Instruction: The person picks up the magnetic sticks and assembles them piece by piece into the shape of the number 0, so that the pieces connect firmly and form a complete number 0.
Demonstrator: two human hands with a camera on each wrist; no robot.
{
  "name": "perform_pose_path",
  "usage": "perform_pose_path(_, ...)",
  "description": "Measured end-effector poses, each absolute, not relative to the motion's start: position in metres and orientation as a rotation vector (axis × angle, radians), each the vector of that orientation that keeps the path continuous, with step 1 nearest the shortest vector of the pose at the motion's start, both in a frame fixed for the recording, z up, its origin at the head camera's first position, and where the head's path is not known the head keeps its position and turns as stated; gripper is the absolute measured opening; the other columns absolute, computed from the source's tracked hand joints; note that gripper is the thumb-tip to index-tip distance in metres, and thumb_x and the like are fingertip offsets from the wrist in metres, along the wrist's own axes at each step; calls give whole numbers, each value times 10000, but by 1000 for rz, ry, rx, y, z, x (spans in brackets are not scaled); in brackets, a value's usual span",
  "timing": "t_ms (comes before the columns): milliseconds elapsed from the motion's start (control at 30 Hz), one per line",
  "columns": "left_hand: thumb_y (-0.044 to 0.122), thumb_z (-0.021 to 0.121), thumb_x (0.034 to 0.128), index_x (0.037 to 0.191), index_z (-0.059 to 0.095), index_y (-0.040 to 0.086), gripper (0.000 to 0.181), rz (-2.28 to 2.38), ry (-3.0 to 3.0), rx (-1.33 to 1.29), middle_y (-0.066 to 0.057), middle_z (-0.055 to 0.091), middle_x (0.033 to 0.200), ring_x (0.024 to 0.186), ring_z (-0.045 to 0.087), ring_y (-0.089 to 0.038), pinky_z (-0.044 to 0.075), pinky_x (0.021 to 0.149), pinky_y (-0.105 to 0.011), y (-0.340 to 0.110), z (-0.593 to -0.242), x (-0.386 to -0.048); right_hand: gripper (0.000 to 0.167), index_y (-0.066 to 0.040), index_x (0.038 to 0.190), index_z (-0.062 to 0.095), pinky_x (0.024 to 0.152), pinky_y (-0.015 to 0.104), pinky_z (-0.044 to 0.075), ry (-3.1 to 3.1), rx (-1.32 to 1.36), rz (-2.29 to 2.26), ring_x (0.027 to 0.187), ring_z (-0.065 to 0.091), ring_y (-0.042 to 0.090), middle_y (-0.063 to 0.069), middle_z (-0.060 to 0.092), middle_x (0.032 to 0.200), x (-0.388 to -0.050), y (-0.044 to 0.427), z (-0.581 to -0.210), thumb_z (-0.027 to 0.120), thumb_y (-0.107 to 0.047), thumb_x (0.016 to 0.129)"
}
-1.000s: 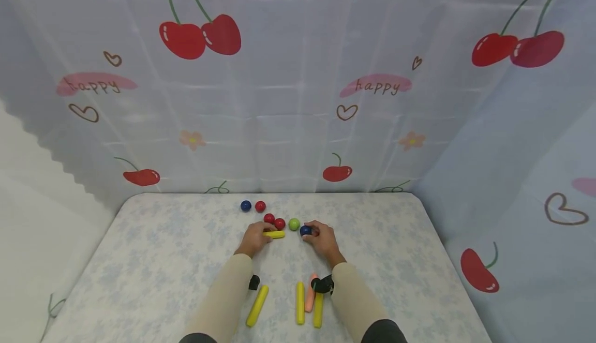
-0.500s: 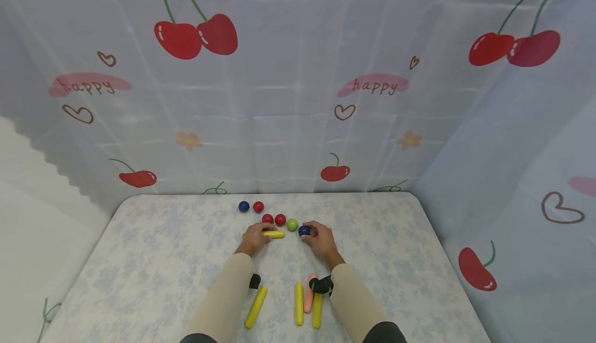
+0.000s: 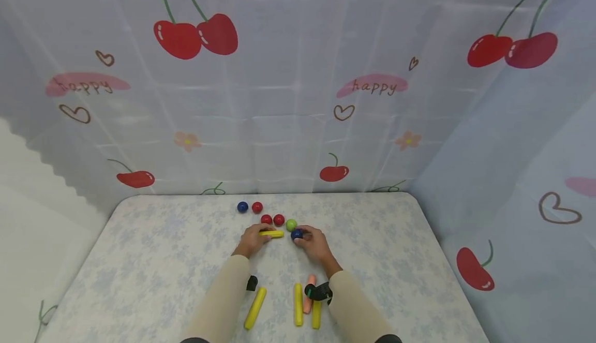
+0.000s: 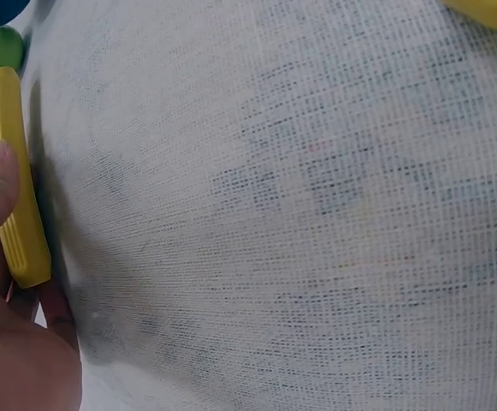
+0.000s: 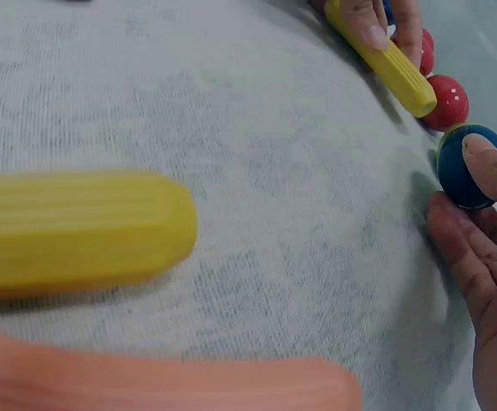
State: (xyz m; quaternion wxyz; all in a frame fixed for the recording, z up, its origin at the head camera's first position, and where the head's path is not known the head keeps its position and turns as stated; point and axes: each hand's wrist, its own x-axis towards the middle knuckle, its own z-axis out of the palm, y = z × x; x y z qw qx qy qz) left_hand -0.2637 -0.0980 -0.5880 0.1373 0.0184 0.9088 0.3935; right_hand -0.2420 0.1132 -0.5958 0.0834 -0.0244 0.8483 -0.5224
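Note:
In the head view my left hand (image 3: 252, 240) pinches a yellow ridged stick (image 3: 276, 234), thumb on the near side, lying crosswise just before two red balls (image 3: 279, 220). My right hand (image 3: 315, 243) holds a dark blue ball (image 3: 296, 235) between thumb and fingers, low over the table. Close behind that ball is a light green ball (image 3: 291, 224), largely hidden by it in the right wrist view. The left wrist view shows the yellow stick (image 4: 24, 214) gripped under the thumb. In the right wrist view the thumb presses the blue ball's (image 5: 458, 175) side.
Farther back on the cloth-covered table (image 3: 163, 260) sit another blue ball (image 3: 242, 207) and a red ball (image 3: 257, 207). Nearer me lie loose yellow sticks, one at left (image 3: 255, 308), and a salmon-pink stick (image 3: 307, 304), partly under my right wrist camera (image 3: 318, 292). A printed curtain (image 3: 279, 100) stands behind.
My right hand has brought the blue ball slightly left and nearer me, in front of the green ball. One red ball has shifted a little right, away from its neighbour. The left hand stays nearly still.

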Motion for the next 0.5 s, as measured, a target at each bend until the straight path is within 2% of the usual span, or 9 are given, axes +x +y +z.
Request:
perform_pose_path(267, 72, 639, 916, 1106, 695, 118, 203, 1148, 2628, 86, -81, 627, 1210, 1123, 528, -285, 341, 1020, -526, -98, -587, -265, 346, -45, 1245, 607, 788, 384, 527, 2529, -60, -1593, 1000, 644, 287, 172, 614, 1201, -245, 104, -597, 667, -122, 912)
perform_pose_path(500, 78, 649, 910, 1098, 702, 121, 200, 1138, 2634, 85, -104, 619, 1229, 1163, 522, -319, 333, 1026, -549, -100, -588, -264, 325, -70, 1238, 615, 747, 338, 528, 2544, 20, -1579, 942, 648, 219, 129, 632, 1167, -250, 97, -603, 655, -110, 918)
